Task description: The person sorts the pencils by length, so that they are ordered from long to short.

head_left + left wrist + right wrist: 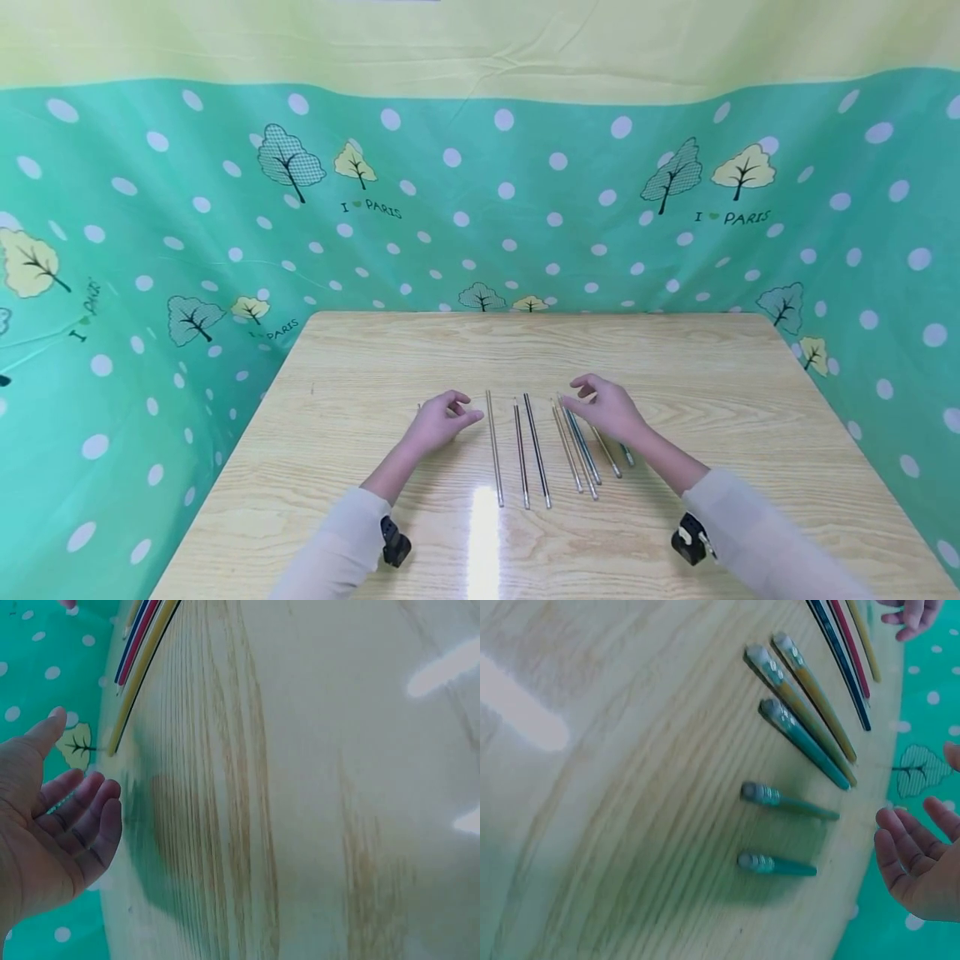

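My left hand (442,419) hovers left of a yellow pencil (492,454), fingers loosely bent and nothing in them. To that pencil's right lie a red pencil (521,458) and a dark blue pencil (537,454), roughly parallel. In the left wrist view this hand (64,832) shows an empty palm. Over a group of yellow and teal pencils at the right is my right hand (609,410), covering their far ends in the head view. The right wrist view shows that hand (922,862) holding nothing, beyond a short-looking teal pencil (780,865) and several others with erasers.
The pencils lie on a light wood table (375,350), erasers toward the near edge. A polka-dot green curtain (510,217) encloses the back and sides. Dark wrist cameras (393,542) sit below both forearms. A bright glare streak (483,542) crosses the near tabletop.
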### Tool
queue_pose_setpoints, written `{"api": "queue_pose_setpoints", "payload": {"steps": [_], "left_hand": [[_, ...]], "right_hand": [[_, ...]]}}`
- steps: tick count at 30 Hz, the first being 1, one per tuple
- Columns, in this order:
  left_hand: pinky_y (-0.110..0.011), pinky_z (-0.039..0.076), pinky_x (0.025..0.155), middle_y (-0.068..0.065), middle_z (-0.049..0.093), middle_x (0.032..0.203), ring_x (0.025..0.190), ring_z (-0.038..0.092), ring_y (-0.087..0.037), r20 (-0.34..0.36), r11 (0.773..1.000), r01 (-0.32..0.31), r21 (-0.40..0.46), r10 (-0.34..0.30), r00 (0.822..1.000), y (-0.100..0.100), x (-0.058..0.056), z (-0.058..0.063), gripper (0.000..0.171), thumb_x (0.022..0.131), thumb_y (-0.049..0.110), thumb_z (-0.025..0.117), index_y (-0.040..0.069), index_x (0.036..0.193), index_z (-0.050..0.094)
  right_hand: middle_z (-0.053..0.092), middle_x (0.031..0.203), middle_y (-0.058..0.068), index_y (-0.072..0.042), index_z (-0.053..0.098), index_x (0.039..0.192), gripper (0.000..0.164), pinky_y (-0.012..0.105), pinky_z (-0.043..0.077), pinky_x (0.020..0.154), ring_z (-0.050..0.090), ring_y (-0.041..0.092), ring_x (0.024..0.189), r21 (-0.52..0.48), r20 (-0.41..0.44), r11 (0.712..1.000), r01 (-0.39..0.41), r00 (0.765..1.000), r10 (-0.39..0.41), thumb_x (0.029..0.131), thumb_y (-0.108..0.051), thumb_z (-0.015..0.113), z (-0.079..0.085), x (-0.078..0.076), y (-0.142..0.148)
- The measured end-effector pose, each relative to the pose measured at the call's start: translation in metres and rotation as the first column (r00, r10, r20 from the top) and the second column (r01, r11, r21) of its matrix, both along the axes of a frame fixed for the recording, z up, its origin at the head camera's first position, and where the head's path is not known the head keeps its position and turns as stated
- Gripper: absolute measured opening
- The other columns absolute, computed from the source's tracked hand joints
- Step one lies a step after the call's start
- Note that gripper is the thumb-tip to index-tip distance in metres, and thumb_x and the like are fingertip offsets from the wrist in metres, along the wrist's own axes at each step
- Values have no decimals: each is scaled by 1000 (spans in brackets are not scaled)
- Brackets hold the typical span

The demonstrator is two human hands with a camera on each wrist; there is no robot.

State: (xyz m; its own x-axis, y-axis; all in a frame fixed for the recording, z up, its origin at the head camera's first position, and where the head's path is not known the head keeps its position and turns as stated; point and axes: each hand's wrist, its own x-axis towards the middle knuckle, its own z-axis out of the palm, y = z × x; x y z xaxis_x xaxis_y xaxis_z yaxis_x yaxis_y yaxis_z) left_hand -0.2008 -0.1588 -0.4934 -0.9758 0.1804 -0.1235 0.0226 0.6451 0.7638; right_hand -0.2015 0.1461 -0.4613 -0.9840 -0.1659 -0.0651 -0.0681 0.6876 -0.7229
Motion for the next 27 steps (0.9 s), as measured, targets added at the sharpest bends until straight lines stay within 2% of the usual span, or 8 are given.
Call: {"api": "queue_pose_setpoints", "payload": {"steps": [3,4,7,11,18,27], "left_hand": [[-37,54,71,-2,62,93,70,55,-11,-6,1000,16,-8,-16,1000,2,1,-2,53,82,47,66,8,117,59],[-30,52,63,-3,62,93,70,55,-11,-1,1000,17,-3,-17,1000,3,1,-3,52,82,46,67,8,117,59],[-24,49,59,-3,62,94,71,55,-12,2,1000,19,-7,-19,1000,6,2,-4,50,83,43,67,7,117,59],[-23,50,60,-4,63,94,72,55,-12,2,1000,22,-12,-22,1000,11,4,-4,49,82,40,68,6,116,59],[-24,49,64,-2,63,92,75,56,-12,-4,999,2,-52,-2,1000,18,6,-5,47,82,41,68,7,113,60],[-25,48,61,-1,63,87,71,56,-12,-44,994,-3,-109,-2,999,24,9,-5,47,81,41,69,6,111,62]], "right_hand": [[61,112,14,-7,57,121,50,28,54,64,62,25,93,-9,6,1000,-4,1000,4,85,-42,65,-3,3,-7],[61,112,14,-7,58,121,50,27,53,63,62,25,92,-12,4,1000,-9,1000,10,86,-41,65,-4,4,-8],[62,108,12,-7,59,119,48,25,52,61,62,22,89,-22,3,1000,-14,1000,14,84,-40,66,-6,6,-15],[64,103,10,-7,60,116,46,24,51,61,61,16,81,-31,0,999,-14,1000,14,83,-37,69,-10,8,-24],[63,97,6,-6,61,116,43,23,45,50,53,11,63,-46,17,999,-6,1000,7,83,-32,69,-19,11,-35],[63,93,5,-8,62,112,37,23,45,50,52,12,63,-40,20,999,6,1000,-5,83,-29,70,-23,15,-46]]}}
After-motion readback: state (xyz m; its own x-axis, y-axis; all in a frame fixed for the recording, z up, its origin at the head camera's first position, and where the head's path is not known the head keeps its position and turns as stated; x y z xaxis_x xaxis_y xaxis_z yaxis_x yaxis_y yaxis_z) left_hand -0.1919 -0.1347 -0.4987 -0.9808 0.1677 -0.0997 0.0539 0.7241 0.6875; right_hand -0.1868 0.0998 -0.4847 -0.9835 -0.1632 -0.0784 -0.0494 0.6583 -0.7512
